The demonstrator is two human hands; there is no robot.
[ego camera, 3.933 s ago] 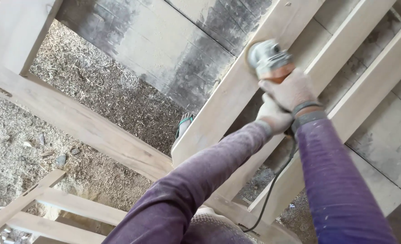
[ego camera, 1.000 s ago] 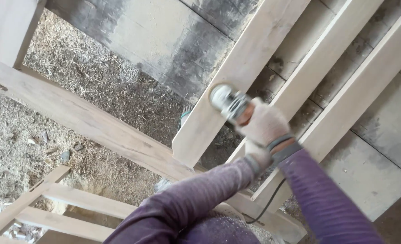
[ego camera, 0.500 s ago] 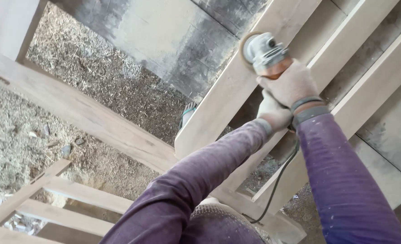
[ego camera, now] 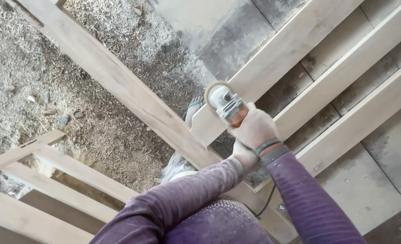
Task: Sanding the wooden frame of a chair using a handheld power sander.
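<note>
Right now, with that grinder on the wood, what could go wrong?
The angle grinder works near the end of a wooden rail, so its disc might slip off the edge. The cord trails below the right hand and left hand and might snag. A sandalled foot sits just under the disc, among loose sawdust.

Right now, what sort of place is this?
Probably a carpentry workshop. Pale sanded wooden frame rails lie across a floor covered in sawdust and wood shavings, and both gloved hands grip a grey-headed angle grinder against the wood.
</note>
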